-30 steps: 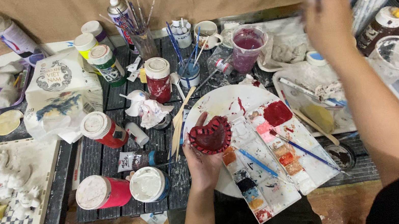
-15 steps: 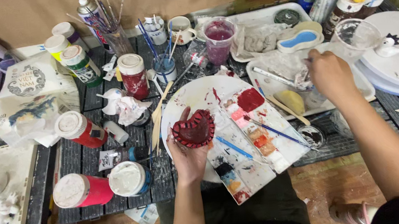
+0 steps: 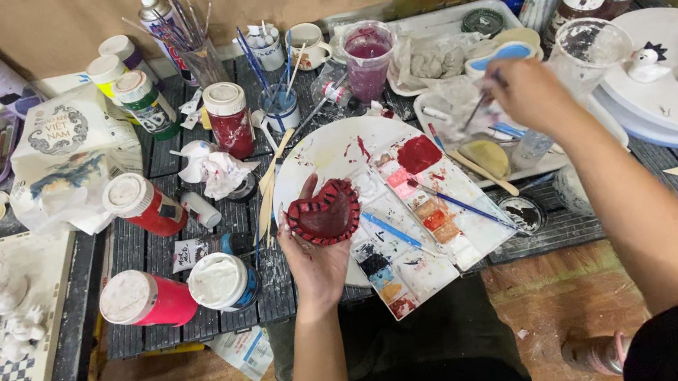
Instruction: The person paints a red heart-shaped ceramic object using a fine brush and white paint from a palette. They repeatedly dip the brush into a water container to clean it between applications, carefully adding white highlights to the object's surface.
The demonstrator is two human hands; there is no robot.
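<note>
While the left hand [image 3: 317, 259] cradles a dark-red painted heart-shaped clay dish [image 3: 324, 212] over the table [image 3: 199, 322], the right hand [image 3: 528, 91] pinches a thin paintbrush [image 3: 478, 104] above a white tray [image 3: 470, 125].

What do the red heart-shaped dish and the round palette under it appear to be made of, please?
Heart-shaped dish in the left hand: probably clay or plaster, matte red paint, uneven hand-formed rim. Round palette: likely plastic or glazed ceramic, smooth, white, paint-smeared.

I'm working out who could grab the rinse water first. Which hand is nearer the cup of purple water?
Right. The right hand is off to the right of the cup of purple water, gripping a brush. The left hand is lower down, cradling the red heart dish.
</note>
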